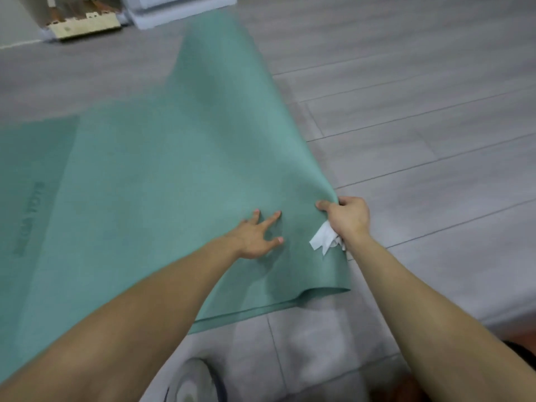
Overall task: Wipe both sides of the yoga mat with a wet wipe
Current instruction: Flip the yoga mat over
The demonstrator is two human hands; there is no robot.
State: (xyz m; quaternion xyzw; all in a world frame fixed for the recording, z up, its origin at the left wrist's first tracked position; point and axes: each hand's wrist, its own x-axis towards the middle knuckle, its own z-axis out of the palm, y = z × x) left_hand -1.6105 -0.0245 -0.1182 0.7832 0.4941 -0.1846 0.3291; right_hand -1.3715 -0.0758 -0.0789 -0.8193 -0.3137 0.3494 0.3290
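Grey plank flooring (420, 117) fills the room, with a pale shoe (193, 381) at the bottom edge nearest the camera. Just past it, the teal yoga mat (145, 184) is half lifted off the floor, its right edge raised. Left hand (255, 237) lies flat on the mat, fingers spread. Right hand (346, 217) pinches that raised edge, and a white wet wipe (323, 239) hangs from the same hand. Way back there's a pale wooden frame (84, 24) beside white furniture.
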